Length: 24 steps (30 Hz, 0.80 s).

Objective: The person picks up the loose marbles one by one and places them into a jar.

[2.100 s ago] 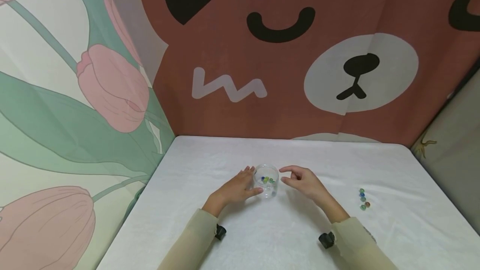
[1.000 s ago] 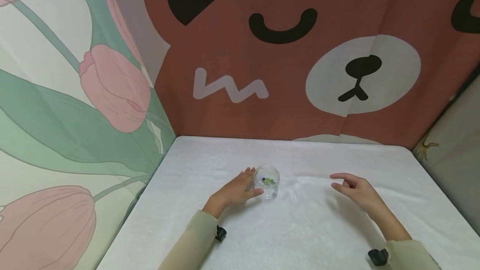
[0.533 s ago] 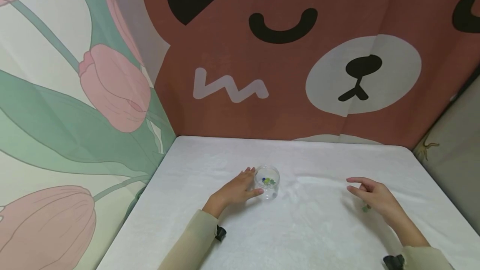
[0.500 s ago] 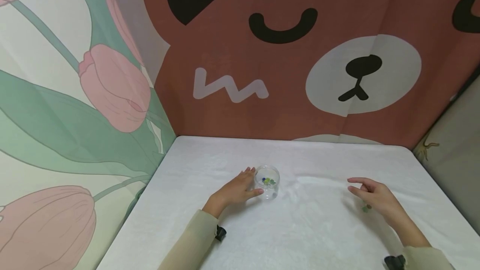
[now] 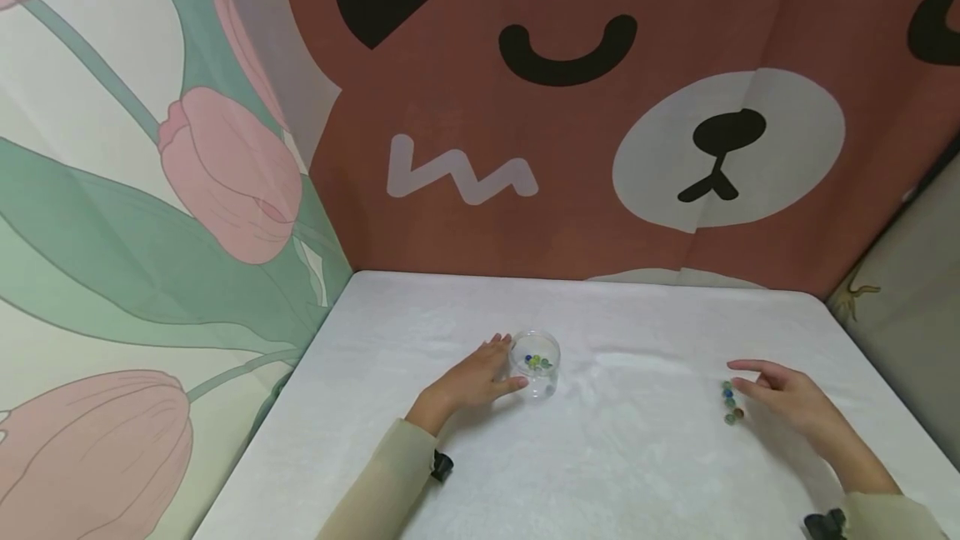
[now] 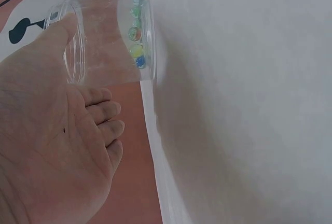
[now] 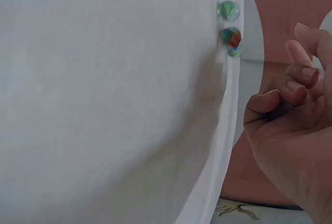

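Loose marbles, just past 3 o'clock from the jar, could scatter if the right hand, thumb and forefinger parted, pinching nothing, brushes them. The left hand, spread at 9 o'clock, could tip the jar by pushing. Count: five loose marbles, two hands, one jar, at least five marbles inside.

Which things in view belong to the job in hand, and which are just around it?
Seemingly part of the job:
clear jar
marbles inside it
loose marbles
left hand, at the jar
right hand, near loose marbles

Just around it:
white cloth
bear-print backdrop
tulip-print hanging
black wrist cameras
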{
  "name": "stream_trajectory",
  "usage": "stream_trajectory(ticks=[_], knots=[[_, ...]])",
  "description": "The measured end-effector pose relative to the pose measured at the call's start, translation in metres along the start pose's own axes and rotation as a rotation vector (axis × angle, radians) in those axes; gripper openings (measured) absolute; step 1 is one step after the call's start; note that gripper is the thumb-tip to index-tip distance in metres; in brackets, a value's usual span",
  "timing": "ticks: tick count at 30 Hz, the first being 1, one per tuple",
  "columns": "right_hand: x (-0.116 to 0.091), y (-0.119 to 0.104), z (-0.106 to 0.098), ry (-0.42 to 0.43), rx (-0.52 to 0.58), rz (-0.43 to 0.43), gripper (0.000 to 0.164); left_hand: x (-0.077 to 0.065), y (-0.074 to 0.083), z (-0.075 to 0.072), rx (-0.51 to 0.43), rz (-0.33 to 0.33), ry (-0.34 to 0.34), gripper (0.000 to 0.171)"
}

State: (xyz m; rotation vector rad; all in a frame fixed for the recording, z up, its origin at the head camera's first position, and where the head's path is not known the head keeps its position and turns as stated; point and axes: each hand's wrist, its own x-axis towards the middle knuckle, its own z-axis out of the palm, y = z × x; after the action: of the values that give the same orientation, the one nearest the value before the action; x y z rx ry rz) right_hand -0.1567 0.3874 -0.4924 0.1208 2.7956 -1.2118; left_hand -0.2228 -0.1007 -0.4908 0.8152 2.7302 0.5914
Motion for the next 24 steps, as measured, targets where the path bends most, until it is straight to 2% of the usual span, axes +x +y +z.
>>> stream_trajectory(ticks=[14, 24], knots=[[0.011, 0.017, -0.007, -0.063, -0.046, 0.073, 0.071, 0.000, 0.001, -0.001, 0.014, 0.003, -0.004, 0.092], [0.024, 0.022, -0.005, -0.088, -0.100, 0.093, 0.060, 0.000, 0.001, 0.000, -0.004, -0.011, -0.011, 0.092]])
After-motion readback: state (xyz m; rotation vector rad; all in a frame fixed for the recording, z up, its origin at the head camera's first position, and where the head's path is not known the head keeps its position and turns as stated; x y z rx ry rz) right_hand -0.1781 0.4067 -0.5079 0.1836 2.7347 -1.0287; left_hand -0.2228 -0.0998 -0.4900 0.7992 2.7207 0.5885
